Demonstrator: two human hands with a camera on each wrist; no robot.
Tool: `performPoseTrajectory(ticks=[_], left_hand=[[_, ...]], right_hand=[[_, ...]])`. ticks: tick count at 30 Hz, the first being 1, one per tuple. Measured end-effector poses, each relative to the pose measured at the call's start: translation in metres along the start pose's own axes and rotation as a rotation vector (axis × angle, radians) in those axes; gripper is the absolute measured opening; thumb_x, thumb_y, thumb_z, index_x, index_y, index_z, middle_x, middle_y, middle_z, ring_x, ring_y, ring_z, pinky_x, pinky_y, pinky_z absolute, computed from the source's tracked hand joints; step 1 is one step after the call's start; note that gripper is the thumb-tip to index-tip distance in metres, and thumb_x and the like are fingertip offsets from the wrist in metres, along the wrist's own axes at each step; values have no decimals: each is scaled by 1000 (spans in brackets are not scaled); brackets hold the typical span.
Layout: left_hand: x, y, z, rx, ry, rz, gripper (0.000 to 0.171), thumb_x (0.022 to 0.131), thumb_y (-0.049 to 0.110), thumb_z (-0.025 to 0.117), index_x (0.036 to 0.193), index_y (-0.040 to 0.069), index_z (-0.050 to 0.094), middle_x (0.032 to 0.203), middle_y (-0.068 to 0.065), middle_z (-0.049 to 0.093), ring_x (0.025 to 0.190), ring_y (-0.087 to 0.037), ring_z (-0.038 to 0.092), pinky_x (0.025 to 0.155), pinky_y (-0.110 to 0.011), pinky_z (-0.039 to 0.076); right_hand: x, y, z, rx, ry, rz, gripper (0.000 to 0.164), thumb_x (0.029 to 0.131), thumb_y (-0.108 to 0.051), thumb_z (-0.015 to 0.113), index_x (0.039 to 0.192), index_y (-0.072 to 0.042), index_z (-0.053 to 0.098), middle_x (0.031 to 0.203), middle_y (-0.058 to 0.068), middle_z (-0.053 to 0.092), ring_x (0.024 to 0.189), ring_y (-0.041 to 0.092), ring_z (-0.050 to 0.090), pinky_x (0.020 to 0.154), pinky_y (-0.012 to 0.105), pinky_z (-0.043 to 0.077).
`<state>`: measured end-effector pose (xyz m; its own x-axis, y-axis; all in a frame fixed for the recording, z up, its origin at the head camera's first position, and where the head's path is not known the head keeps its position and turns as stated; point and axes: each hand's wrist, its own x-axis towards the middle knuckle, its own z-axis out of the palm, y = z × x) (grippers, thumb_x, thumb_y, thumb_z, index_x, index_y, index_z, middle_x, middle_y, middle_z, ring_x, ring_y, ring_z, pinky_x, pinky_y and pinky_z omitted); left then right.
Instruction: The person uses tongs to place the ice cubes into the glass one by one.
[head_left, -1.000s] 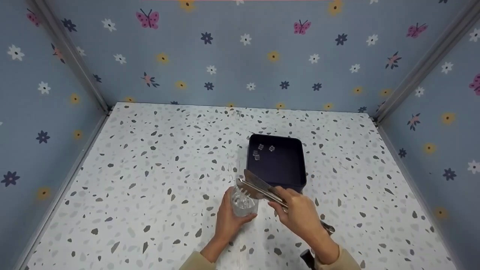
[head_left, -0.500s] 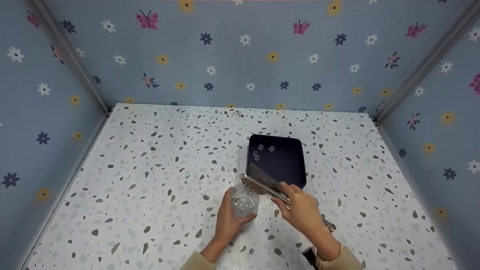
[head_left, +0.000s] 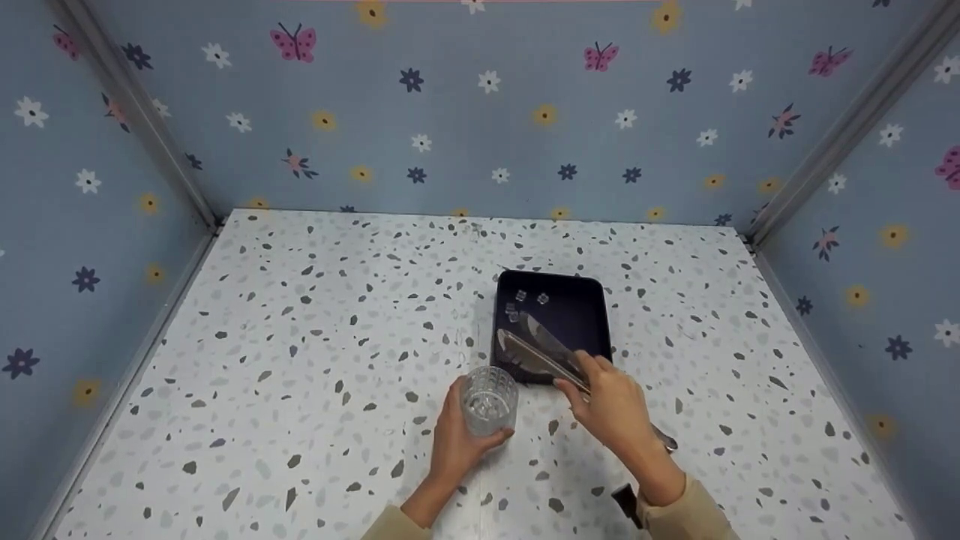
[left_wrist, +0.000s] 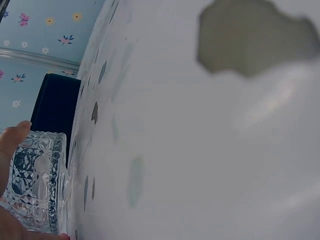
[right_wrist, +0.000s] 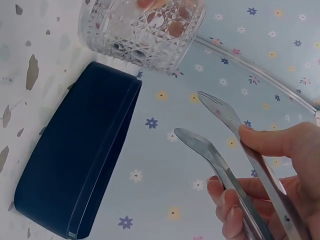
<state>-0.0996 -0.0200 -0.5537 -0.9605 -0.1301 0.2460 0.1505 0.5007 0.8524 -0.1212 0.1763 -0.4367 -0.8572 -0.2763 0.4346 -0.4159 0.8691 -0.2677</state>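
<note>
My left hand grips a clear cut-glass tumbler from the side, thumb across its near side. Clear pieces show at the bottom of the tumbler. In my right hand is a pair of metal tongs, thumb on one arm and fingers on the other. The tong tips are apart with nothing between them, over the dark blue tray in the head view. Several small clear cubes lie in the tray's far left part, just beyond the tips.
The tray stands to the right of and beyond the tumbler on a white speckled table. Flowered blue walls enclose the back and both sides. A small dark object sits by the right wrist.
The right hand and tongs have moved away from the tumbler, rightward and forward, to over the tray. The left hand and tumbler have stayed in place.
</note>
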Motion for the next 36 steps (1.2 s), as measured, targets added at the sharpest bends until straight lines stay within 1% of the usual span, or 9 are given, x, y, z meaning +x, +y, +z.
performPoseTrajectory(ticks=[6, 10, 12, 18, 21, 24, 28, 32, 36], left_hand=[[-1, 1, -1, 1, 4, -6, 99, 55, 38, 82, 130, 1, 31, 124, -17, 45, 110, -32, 47, 90, -42, 40], [-2, 0, -1, -8, 7, -7, 98, 54, 37, 83, 130, 3, 31, 124, -16, 45, 110, -31, 47, 90, -42, 40], [-2, -1, -1, -15, 6, -8, 98, 54, 37, 83, 130, 4, 31, 124, -15, 45, 111, -30, 46, 90, -41, 39], [-3, -2, -1, -13, 2, -5, 100, 55, 41, 81, 130, 0, 31, 125, -16, 44, 112, -30, 45, 91, -41, 38], [-3, -2, -1, -14, -2, -9, 99, 55, 42, 81, 131, 1, 31, 125, -15, 44, 112, -29, 45, 92, -41, 38], [-3, -1, -1, -17, -9, -15, 99, 56, 42, 80, 131, 3, 30, 126, -15, 43, 112, -28, 45, 92, -40, 38], [-2, -1, -1, -25, -11, -15, 99, 56, 43, 80, 131, 4, 30, 125, -14, 44, 113, -27, 45, 92, -39, 38], [-2, -2, -1, -23, -5, -1, 99, 55, 42, 81, 131, 3, 30, 125, -15, 44, 112, -27, 45, 92, -39, 38], [-2, -1, -1, -20, -4, 3, 98, 55, 41, 81, 131, 4, 30, 125, -15, 45, 112, -28, 45, 91, -40, 39]], right_hand=[[5, 6, 2, -23, 0, 35, 47, 77, -31, 68, 109, 2, 59, 93, 20, 60, 58, 35, 57, 52, 44, 48], [9, 11, 6, -18, 12, 50, 47, 77, -31, 68, 108, 2, 59, 95, 21, 60, 61, 37, 58, 54, 46, 49], [12, 14, 8, -12, 15, 61, 46, 77, -31, 68, 108, 2, 59, 95, 21, 60, 59, 36, 58, 53, 45, 49], [18, 20, 12, -16, 3, 90, 45, 77, -29, 68, 107, 3, 58, 93, 22, 60, 61, 36, 58, 54, 45, 48], [21, 21, 13, -23, -10, 113, 46, 77, -30, 68, 108, 3, 59, 94, 22, 60, 65, 37, 59, 56, 46, 48], [25, 23, 15, -29, -17, 133, 45, 78, -29, 67, 108, 4, 59, 94, 23, 60, 65, 37, 59, 56, 46, 48], [32, 27, 18, -44, -15, 148, 44, 78, -28, 67, 105, 4, 59, 88, 21, 61, 62, 36, 58, 54, 46, 48], [36, 31, 24, -58, -10, 158, 41, 77, -28, 68, 102, 4, 60, 82, 19, 60, 62, 37, 58, 53, 47, 47], [39, 35, 30, -84, -23, 175, 39, 77, -29, 67, 98, 3, 60, 76, 17, 58, 60, 37, 57, 52, 47, 47]])
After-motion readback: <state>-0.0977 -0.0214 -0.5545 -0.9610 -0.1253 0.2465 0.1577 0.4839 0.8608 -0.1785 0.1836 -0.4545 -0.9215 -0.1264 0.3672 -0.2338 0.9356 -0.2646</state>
